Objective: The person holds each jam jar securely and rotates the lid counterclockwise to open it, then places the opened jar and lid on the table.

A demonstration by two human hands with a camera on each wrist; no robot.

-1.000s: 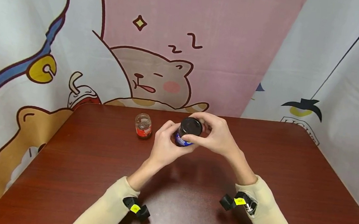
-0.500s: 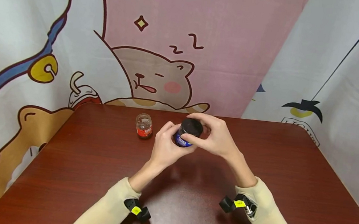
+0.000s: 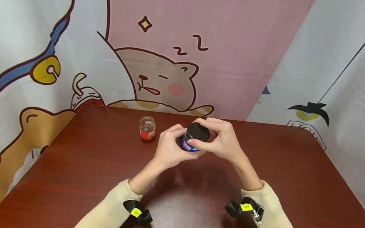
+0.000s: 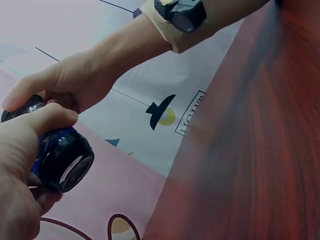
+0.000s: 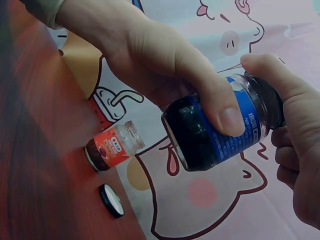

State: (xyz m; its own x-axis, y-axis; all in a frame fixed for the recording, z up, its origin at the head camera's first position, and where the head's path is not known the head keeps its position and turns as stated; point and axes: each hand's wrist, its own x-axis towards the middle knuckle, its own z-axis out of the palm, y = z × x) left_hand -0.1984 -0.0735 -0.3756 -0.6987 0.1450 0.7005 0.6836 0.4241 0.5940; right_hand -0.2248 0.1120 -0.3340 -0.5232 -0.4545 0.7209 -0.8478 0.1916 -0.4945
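Observation:
Above the table, both hands are on a glass jar [image 3: 188,145] with dark contents and a blue label. My left hand [image 3: 169,147] grips the jar's body, its thumb lying across the label in the right wrist view. At the top, my right hand [image 3: 222,140] holds the black lid [image 3: 198,132] between thumb and fingers. The lid sits on the jar's mouth. In the left wrist view the jar's dark base [image 4: 65,160] points down toward the table. Some fingers of both hands are hidden behind the jar in the head view.
An uncovered glass jar [image 3: 147,129] with a red label and some dark contents stands on the brown table [image 3: 96,172], left of the hands. Near it lies a loose black lid [image 5: 111,201], its pale inside showing. A cartoon-printed curtain [image 3: 243,42] hangs behind the table.
Both hands and the blue-labelled jar have shifted slightly right. The grips on body and lid stay much the same. The red-labelled jar stays where it stood.

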